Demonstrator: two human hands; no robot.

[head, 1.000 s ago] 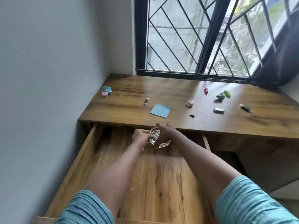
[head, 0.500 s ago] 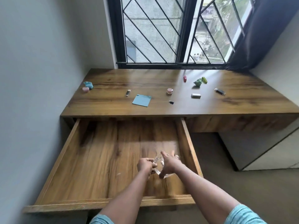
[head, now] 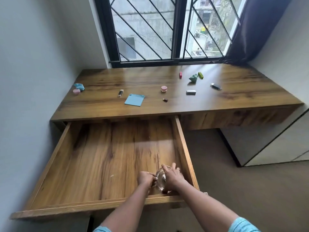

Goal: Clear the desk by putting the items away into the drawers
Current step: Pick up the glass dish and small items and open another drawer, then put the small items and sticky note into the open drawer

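Dish: clear round glass dish, low in the near right corner of the open wooden drawer, close to its right wall and front rim. I can't tell if it touches the drawer floor yet.
Left hand: left hand curled, pinching the dish's left rim.
Right hand: right hand cupped over the right side, fingers wrapped on the rim.
Why held so: smooth, breakable glass. I read the two-sided grip as steadying it for a soft set-down. The corner spot would leave the drawer floor free for small items.
Tabletop, left edge: wooden tabletop carries a teal crumpled scrap touching a pink round pot.
Tabletop, middle: blue square paper pad, small dark stick, pink lidded jar, tiny dark capsule.
Tabletop, right half: silver box, black flash drive, green crumpled piece, yellow-green block, pink clip.
Progress: early, by my judgement. Most items are not yet in the drawer.
Room: barred window behind the far edge, dark curtain at the far right corner, pale wall along the left edge.
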